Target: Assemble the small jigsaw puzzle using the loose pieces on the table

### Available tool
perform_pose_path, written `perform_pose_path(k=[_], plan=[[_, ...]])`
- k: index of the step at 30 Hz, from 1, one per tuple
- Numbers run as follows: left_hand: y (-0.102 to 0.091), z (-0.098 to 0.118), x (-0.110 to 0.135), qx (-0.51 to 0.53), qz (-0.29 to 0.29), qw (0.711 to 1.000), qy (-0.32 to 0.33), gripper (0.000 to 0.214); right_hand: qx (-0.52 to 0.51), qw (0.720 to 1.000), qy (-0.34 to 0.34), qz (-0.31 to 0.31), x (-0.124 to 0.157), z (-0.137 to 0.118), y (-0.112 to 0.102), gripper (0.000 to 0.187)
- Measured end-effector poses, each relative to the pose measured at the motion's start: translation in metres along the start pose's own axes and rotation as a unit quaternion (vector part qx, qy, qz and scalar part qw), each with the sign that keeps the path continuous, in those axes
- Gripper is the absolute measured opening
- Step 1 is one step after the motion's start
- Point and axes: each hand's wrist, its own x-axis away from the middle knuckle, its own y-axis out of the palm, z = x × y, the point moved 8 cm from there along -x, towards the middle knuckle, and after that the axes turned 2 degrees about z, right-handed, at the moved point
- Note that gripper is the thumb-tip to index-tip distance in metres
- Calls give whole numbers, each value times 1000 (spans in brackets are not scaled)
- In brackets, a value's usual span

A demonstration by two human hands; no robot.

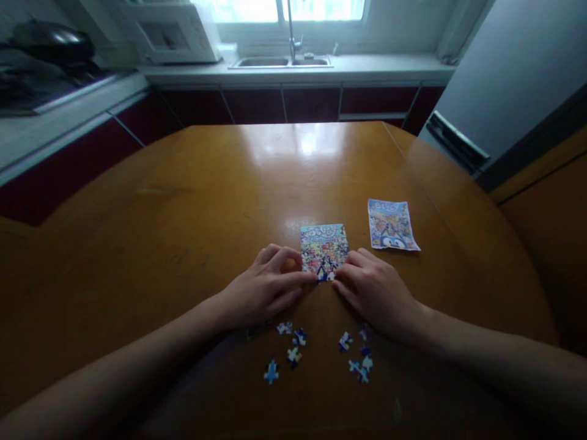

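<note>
A mostly assembled jigsaw puzzle (324, 247) with a crowded, colourful picture lies flat on the wooden table (220, 201). My left hand (268, 278) grips its left side, with the fingertips at the left edge and one digit reaching along the bottom edge. At the lower right corner, my right hand (369, 287) has its fingers curled against the puzzle, and their tips are partly hidden. Loose jigsaw pieces lie nearer me in two groups: a left group with a blue piece (271, 371) and a right group with a dark blue and white piece (345, 341).
A creased picture sheet (392, 225) like the puzzle's image lies to the right. Beyond the table are a counter with a sink (268, 62), a white microwave (172, 33), and a pan (52, 41) on the stove at left. A fridge (509, 67) stands at right.
</note>
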Motion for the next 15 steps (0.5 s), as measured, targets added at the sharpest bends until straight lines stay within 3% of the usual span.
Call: perform_pose_path(k=[15], plan=[[1, 0, 0, 5, 6, 1000, -6, 36, -11, 1000, -21, 18, -1, -1, 4, 16]])
